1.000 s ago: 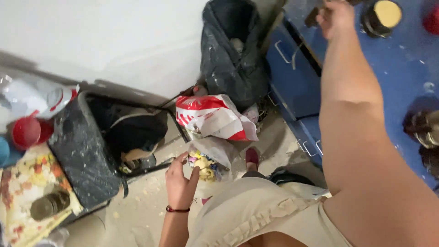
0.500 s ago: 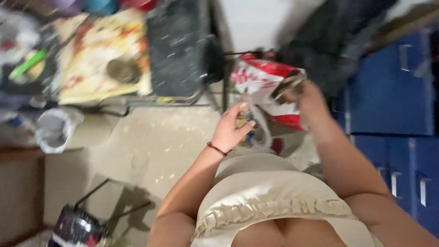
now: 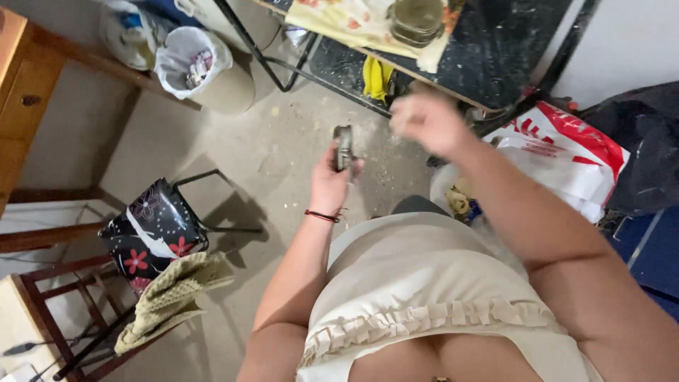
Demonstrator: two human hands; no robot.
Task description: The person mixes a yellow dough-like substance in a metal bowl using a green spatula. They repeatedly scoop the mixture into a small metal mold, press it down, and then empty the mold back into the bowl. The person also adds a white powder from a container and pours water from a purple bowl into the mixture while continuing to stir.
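Holding a small dark jar (image 3: 344, 146) upright over the dusty floor (image 3: 283, 152), the left hand (image 3: 331, 180) is gripping it tight, while the right hand (image 3: 428, 124) is hanging just beside it, blurry and curled, so I cannot tell if it is holding anything. A red and white plastic bag (image 3: 566, 155) is lying to the right, and a black desk (image 3: 495, 42) is standing behind the hands.

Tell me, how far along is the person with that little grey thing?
Already done: the small grey object is up off any surface. In hand: the left hand grips it on edge above the floor, while the blurred right hand hovers beside it, apart. Left: it has not been set down anywhere, neither on the table nor in the red-and-white bag.
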